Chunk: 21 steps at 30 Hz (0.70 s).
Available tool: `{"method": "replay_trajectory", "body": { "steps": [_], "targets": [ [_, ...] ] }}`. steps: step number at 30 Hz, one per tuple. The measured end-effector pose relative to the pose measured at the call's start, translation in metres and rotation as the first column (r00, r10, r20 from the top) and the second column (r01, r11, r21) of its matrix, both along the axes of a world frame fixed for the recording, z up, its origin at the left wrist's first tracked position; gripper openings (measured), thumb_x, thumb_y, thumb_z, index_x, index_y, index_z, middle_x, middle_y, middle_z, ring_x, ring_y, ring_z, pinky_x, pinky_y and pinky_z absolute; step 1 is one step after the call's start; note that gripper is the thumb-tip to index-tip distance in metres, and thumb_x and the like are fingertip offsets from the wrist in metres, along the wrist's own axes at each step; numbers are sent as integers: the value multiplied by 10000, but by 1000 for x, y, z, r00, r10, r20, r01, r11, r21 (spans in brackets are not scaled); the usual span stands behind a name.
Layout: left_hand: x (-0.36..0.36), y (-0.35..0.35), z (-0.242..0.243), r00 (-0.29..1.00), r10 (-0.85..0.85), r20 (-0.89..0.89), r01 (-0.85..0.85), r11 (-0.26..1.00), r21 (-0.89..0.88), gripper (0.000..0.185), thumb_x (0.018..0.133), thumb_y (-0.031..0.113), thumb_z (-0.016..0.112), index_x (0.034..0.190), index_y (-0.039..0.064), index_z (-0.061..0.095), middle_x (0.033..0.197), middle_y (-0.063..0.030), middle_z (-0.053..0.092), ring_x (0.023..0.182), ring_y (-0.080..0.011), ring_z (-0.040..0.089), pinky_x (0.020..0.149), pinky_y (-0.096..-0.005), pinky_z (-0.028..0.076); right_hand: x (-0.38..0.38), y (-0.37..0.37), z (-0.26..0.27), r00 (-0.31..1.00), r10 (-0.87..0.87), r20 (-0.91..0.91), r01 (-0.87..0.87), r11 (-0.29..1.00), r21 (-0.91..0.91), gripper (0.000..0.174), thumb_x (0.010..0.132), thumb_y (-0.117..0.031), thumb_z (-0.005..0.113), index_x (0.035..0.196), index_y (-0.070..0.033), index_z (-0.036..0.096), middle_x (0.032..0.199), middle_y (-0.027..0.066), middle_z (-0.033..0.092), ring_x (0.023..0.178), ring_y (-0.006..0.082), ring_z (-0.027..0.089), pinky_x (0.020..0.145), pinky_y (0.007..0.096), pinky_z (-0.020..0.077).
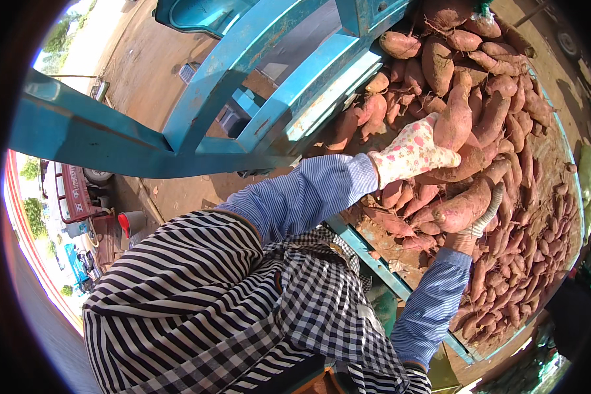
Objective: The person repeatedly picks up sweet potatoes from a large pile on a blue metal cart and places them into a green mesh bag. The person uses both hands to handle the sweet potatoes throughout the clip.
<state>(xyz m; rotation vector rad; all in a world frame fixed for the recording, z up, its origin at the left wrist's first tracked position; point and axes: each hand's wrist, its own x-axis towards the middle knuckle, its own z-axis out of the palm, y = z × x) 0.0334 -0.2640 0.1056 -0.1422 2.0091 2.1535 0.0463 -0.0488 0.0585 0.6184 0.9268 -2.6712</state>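
Observation:
My left hand (409, 147), in a floral-print cloth glove, grips a large sweet potato (454, 118) with a narrowed upper end. Just below its thumb lies another big sweet potato (468, 160). Lower down, my right hand (483, 219), in a pale glove, holds a thick sweet potato (465, 204) from its outer side; most of the palm is hidden behind it. Both hands are over a heap of large, soil-dusted sweet potatoes (438, 66). Further along, smaller sweet potatoes (514, 276) lie spread in a separate pile.
The sweet potatoes lie on a flat bed with a blue metal edge (374, 268). Blue metal bars (202, 98) rise close to my left arm. A red cargo vehicle (74, 192) and a bucket with a red scoop (134, 224) stand behind. A green sack (587, 172) lies past the far edge.

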Motion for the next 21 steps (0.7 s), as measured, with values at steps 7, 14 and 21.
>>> {"method": "replay_trajectory", "body": {
  "steps": [7, 14, 21],
  "targets": [
    [73, 88, -35, 778, -65, 624, 14, 996, 87, 391, 803, 317, 731, 1033, 14, 638, 935, -96, 642, 825, -183, 599, 738, -317, 488, 131, 6, -43, 961, -276, 15, 276, 961, 33, 701, 853, -538, 560, 1351, -51, 488, 1209, 94, 580, 1081, 266, 555, 933, 410, 471],
    [165, 137, -64, 819, -569, 73, 524, 691, -497, 643, 683, 327, 772, 1141, -65, 548, 983, -213, 650, 898, -364, 645, 791, -420, 507, 260, 18, -90, 899, -415, 142, 436, 880, -189, 686, 804, -553, 673, 1283, -82, 537, 1250, 104, 581, 1149, 307, 547, 1006, 473, 437],
    [276, 173, -14, 605, -793, -67, 581, 497, -644, 643, 602, 437, 768, 1055, 13, 599, 944, -174, 647, 876, -347, 627, 832, -446, 461, 397, 17, -134, 790, -569, 230, 613, 745, -262, 603, 798, -444, 699, 1253, -80, 540, 1301, 98, 556, 1194, 275, 505, 1025, 449, 402]
  ]
}}
